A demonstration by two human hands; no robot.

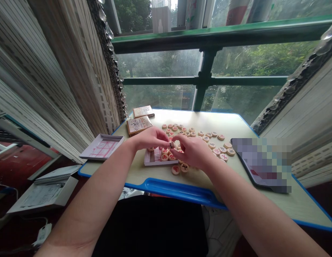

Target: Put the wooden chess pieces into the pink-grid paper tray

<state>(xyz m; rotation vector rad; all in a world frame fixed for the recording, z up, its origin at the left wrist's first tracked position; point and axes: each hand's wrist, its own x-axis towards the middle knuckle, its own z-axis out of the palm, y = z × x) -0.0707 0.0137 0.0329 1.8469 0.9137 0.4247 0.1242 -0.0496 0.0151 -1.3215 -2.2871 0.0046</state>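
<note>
at the centre of the frame, a small round pale wooden disc with a dark marking (171, 145) is at the fingertips of both hands, above the back right part of a shallow white rectangular box with pink lines inside (148, 162). the left hand (153, 138) has thumb and forefinger drawn narrow, pinching the disc from its left. the right hand (194, 148) has thumb and forefinger curved about its right side with a narrow gap; whether they also grip cannot be told. several red-marked round wooden discs (164, 157) lie in the box. just in front of it rest a red-marked disc (176, 169) and a black-marked disc (184, 167). further loose round wooden discs (212, 145) are spread right of centre on a pale, blue-edged tabletop (235, 125). two brown-edged printed boxes (139, 125) sit at upper left of the tabletop. a shallow white tray with pink lines (102, 147) lies at its left edge. a flat dark-edged object (262, 167), its face pixelated, lies at right.
</note>
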